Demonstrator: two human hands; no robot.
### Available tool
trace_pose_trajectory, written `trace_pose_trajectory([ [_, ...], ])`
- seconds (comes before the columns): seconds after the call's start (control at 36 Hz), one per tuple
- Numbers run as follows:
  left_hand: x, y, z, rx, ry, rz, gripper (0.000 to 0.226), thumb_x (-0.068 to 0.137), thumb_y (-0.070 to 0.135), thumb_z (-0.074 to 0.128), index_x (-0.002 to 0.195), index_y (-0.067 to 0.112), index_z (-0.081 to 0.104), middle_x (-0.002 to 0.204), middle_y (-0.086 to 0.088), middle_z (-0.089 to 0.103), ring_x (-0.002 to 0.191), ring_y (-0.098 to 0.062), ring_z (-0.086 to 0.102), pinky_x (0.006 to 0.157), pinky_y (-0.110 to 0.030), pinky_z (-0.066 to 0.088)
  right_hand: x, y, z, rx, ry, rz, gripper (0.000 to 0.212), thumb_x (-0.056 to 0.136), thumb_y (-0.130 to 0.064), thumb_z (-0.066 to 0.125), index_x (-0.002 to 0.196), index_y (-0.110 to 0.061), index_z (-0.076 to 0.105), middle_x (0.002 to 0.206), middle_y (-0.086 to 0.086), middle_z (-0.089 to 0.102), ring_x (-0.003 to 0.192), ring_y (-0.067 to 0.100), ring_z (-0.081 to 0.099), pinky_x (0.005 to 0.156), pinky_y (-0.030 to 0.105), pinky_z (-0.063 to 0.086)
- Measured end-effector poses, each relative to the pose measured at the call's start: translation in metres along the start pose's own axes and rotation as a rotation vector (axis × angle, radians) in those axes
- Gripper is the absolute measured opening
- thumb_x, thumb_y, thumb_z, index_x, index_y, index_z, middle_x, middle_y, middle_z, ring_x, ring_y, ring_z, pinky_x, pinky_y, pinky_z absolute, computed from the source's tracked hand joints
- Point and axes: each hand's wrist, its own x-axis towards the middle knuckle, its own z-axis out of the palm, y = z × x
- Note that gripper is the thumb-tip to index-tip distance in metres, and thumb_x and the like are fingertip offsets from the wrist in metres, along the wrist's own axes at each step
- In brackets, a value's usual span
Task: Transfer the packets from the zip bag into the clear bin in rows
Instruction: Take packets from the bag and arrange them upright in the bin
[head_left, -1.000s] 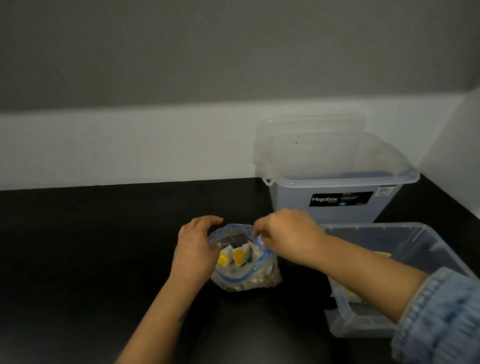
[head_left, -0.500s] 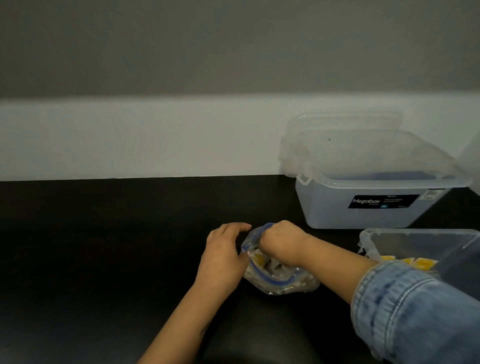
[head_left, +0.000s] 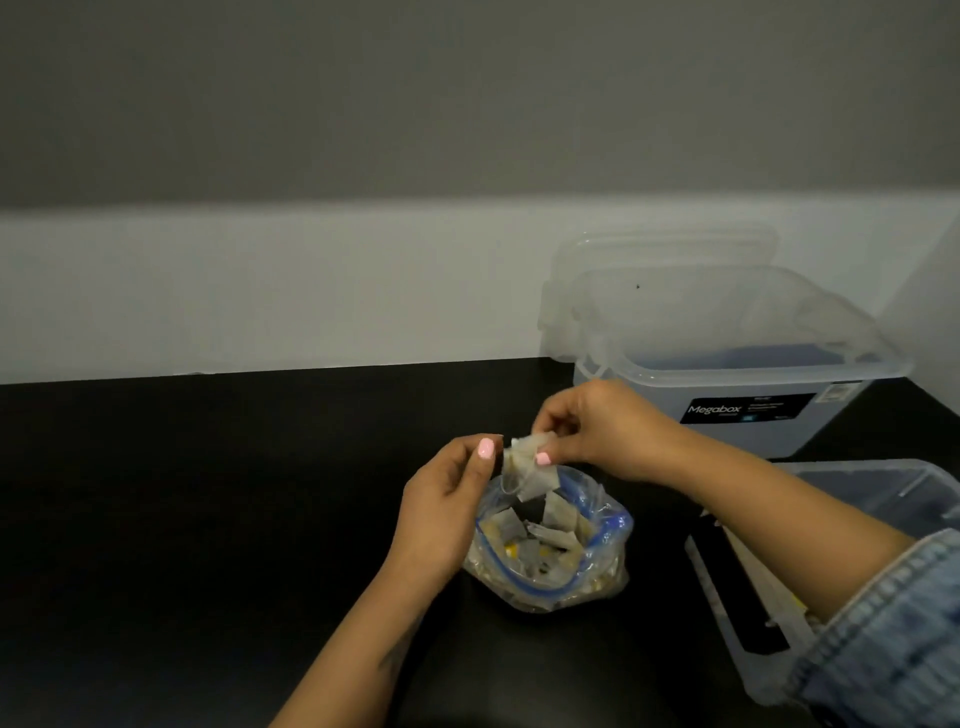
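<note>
- Above the mouth of the zip bag (head_left: 550, 545), the right hand (head_left: 602, 431) pinches a small pale packet (head_left: 530, 467) between thumb and curled fingers (head_left: 558, 441); the thumb's pink nail lies on the packet's face.
- The packet hangs just over the bag's opening, its lower corner dipping toward the blue zip strip; whether it touches the bag I cannot tell.
- The left hand (head_left: 447, 509) sits just beside the bag on its left, fingers curled, with the pink-nailed thumb tip up close to the packet's left edge. Whether it grasps the packet or the bag's rim cannot be told.
- The zip bag stands open on the black table (head_left: 208, 519), slumped and wrinkled, with more packets inside, pale ones and some with yellow showing.
- At the right edge of the view lies the clear bin (head_left: 883, 483), low and partly hidden behind the right forearm and its denim sleeve (head_left: 893, 639); something yellow shows inside near the sleeve, too little to make out.
- Behind the right hand, against the wall, stands a taller clear tub (head_left: 727, 332) with a black "Megabox" label, and a clear lid (head_left: 665, 249) leans upright behind it.
</note>
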Motion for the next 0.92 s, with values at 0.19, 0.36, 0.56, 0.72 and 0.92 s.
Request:
trace_pose_trajectory([
  [0.19,0.002,0.007,0.009,-0.267,-0.166,-0.151,0.03,0.084,0.025,0.061,0.114,0.02,0.059,0.105,-0.002,0.071,0.098,-0.017,0.068,0.081,-0.032,0.056,-0.007,-0.007,-0.006,0.356,0.057,-0.004,0.017,0.081,-0.008,0.072,0.096,-0.013,0.067,0.056,-0.012,0.061,0.042,-0.005,0.052,0.043,0.005,0.037],
  [0.36,0.003,0.012,0.009,-0.401,-0.188,-0.237,0.026,0.089,0.019,0.056,0.115,0.018,0.059,0.101,-0.005,0.072,0.09,-0.018,0.07,0.064,-0.024,0.056,-0.014,-0.006,-0.011,0.37,0.061,-0.027,0.022,0.095,-0.011,0.053,0.112,-0.021,0.061,0.065,-0.013,0.063,0.042,-0.01,0.051,0.045,0.004,0.036],
  [0.56,0.001,0.018,0.008,-0.496,-0.349,-0.275,0.036,0.079,0.026,0.056,0.114,0.018,0.059,0.093,-0.006,0.074,0.084,-0.017,0.07,0.064,-0.024,0.058,-0.02,0.008,-0.023,0.288,-0.009,-0.117,0.046,0.089,0.001,0.059,0.103,-0.043,0.065,0.102,-0.016,0.062,0.077,-0.006,0.057,0.06,0.014,0.047],
  [0.72,-0.001,0.021,0.018,-0.471,-0.427,-0.298,0.039,0.077,0.025,0.059,0.116,0.016,0.06,0.089,-0.005,0.073,0.079,-0.015,0.07,0.061,-0.021,0.058,-0.031,0.012,-0.034,0.274,0.02,-0.171,0.033,0.079,-0.004,0.071,0.084,-0.037,0.071,0.101,-0.007,0.066,0.087,0.0,0.06,0.067,0.011,0.046],
  [0.92,-0.003,0.028,0.05,-0.356,-0.419,-0.282,0.031,0.086,0.008,0.058,0.117,0.011,0.06,0.083,-0.001,0.073,0.074,-0.011,0.069,0.063,-0.021,0.057,-0.055,0.032,-0.066,0.258,0.064,-0.119,0.026,0.08,-0.008,0.072,0.081,-0.034,0.072,0.08,-0.015,0.071,0.069,0.0,0.061,0.054,0.013,0.045],
])
